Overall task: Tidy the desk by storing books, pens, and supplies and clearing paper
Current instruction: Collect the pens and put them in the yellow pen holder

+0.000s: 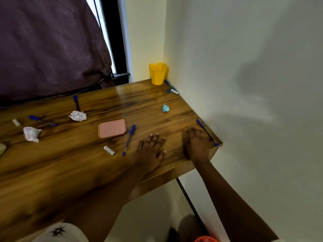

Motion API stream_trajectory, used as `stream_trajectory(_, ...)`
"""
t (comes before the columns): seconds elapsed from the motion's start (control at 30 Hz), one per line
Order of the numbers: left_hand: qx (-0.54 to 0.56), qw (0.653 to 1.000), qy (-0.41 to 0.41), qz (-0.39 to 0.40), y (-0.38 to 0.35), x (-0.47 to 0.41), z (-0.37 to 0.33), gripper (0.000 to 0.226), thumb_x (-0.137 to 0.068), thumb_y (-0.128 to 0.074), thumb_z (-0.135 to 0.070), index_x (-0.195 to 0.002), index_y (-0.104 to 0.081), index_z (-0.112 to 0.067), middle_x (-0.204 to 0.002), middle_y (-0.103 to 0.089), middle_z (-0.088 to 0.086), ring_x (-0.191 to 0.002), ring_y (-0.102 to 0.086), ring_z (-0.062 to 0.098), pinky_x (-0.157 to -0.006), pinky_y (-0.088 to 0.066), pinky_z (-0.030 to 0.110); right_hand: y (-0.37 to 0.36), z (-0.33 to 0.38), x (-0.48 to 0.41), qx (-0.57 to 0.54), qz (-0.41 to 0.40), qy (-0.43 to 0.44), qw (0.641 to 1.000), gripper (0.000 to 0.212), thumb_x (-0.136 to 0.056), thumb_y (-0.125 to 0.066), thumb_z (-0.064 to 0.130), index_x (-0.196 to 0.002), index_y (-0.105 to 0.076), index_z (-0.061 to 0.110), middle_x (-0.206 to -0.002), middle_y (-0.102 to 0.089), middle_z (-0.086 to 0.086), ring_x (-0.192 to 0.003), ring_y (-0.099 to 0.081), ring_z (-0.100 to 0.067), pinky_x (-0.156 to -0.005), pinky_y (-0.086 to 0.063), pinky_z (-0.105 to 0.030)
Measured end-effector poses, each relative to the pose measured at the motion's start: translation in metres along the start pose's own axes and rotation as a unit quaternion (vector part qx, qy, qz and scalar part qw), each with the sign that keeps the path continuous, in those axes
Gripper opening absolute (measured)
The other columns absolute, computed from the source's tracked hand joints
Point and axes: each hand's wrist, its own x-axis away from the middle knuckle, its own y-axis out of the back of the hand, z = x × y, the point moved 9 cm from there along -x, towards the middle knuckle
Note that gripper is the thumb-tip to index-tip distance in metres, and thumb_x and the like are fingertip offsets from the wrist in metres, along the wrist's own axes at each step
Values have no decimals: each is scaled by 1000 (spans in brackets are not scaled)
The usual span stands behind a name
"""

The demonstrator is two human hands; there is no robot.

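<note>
My left hand (pixel 151 149) lies flat on the wooden desk (pixel 70 163), fingers spread, holding nothing. My right hand (pixel 197 144) rests palm down near the desk's right corner, just left of a blue pen (pixel 207 131) that lies along the wall edge. Another blue pen (pixel 129 139) lies left of my left hand, beside a pink box (pixel 112 128). More blue pens (pixel 42 120) (pixel 76 102) (pixel 169 85) are scattered about. Crumpled white paper (pixel 78 115) (pixel 31 134) and a blue paper ball (pixel 165 108) sit on the desk. A yellow cup (pixel 158 73) stands in the far corner.
Small white rolls (pixel 109 150) (pixel 16 122) (pixel 175 91) lie on the desk. A wall (pixel 244 67) runs along the desk's right edge. A dark purple curtain (pixel 49 44) hangs behind the desk. An orange rim (pixel 206 239) shows on the floor below.
</note>
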Motion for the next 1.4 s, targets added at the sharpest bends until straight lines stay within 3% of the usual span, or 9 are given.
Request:
stream_trajectory(0.17, -16, 1000, 13, 3, -7, -5, 6, 63, -90, -7, -61, -149, 0, -39, -160, 4, -5, -147, 4, 18, -117, 1, 45, 9, -62, -18, 18, -24, -99, 995, 42, -91, -52, 13, -132, -42, 9, -131, -50, -14, -119, -46, -31, -93, -48, -43)
stream_trajectory(0.37, -11, 1000, 18, -15, -9, -6, 8, 76, -80, 6, -70, -149, 0, -40, -160, 2, -7, -147, 4, 16, -116, 3, 42, 3, -66, -24, -16, -9, -60, 998, 42, -95, -45, 16, -137, -39, 14, -126, -55, -12, -116, -48, -28, -95, -47, -38)
stream_trajectory(0.57, 119, 989, 91, -19, 11, -15, 8, 57, -91, -39, -58, -143, -32, -36, -154, -24, -8, -142, -19, 19, -115, -16, 43, -1, -40, -24, -270, 43, -67, 960, 31, -90, -59, 16, -120, -58, 18, -112, -65, -4, -100, -60, -21, -88, -49, -30)
stream_trajectory(0.63, 339, 928, 148, -42, 24, -23, 7, 49, -91, -48, -52, -135, -46, -31, -138, -45, -7, -128, -40, 16, -99, -39, 35, -4, -24, -23, -369, 61, -74, 924, 27, -85, -66, 14, -111, -63, 21, -107, -67, 4, -99, -62, -12, -86, -51, -27)
stream_trajectory(0.7, 629, 749, 206, -26, 22, -33, 1, 48, -89, -50, -52, -127, -55, -23, -126, -59, -3, -112, -53, 17, -79, -43, 29, 4, 8, -19, -408, 75, -24, 910, 25, -84, -66, 11, -106, -66, 24, -101, -67, 13, -93, -62, 2, -77, -50, -14)
stream_trajectory(0.77, 808, 554, 201, -12, 21, -45, -9, 55, -88, -49, -51, -125, -57, -12, -123, -64, 9, -110, -59, 24, -85, -47, 36, 13, 46, -14, -417, 90, 61, 902, 26, -83, -66, 6, -103, -69, 21, -97, -66, 18, -87, -62, 8, -73, -48, -6)
stream_trajectory(0.83, 873, 453, 179, -20, 26, -53, -13, 50, -94, -44, -42, -126, -56, -5, -125, -63, 14, -117, -58, 26, -99, -43, 39, 18, 72, -11, -402, 102, 116, 903, 27, -82, -66, 4, -105, -70, 18, -97, -67, 15, -86, -61, 9, -78, -47, -6)
stream_trajectory(1.17, 915, 307, 180, -189, 47, -50, 59, 27, -98, -40, -21, -112, -61, -14, -100, -73, 5, -88, -72, 18, -84, -54, 38, 39, 38, -114, -276, 41, 51, 959, 25, -93, -57, 24, -114, -65, 16, -109, -65, 3, -89, -54, -2, -80, -40, -15)
stream_trajectory(1.4, 900, 324, 219, -194, 58, -70, 93, 16, -94, -50, -14, -104, -62, -17, -82, -75, 1, -73, -72, 13, -65, -59, 26, 19, 62, -270, -80, 58, 67, 993, 27, -95, -46, 15, -117, -59, 5, -115, -62, -16, -104, -59, -29, -85, -47, -34)
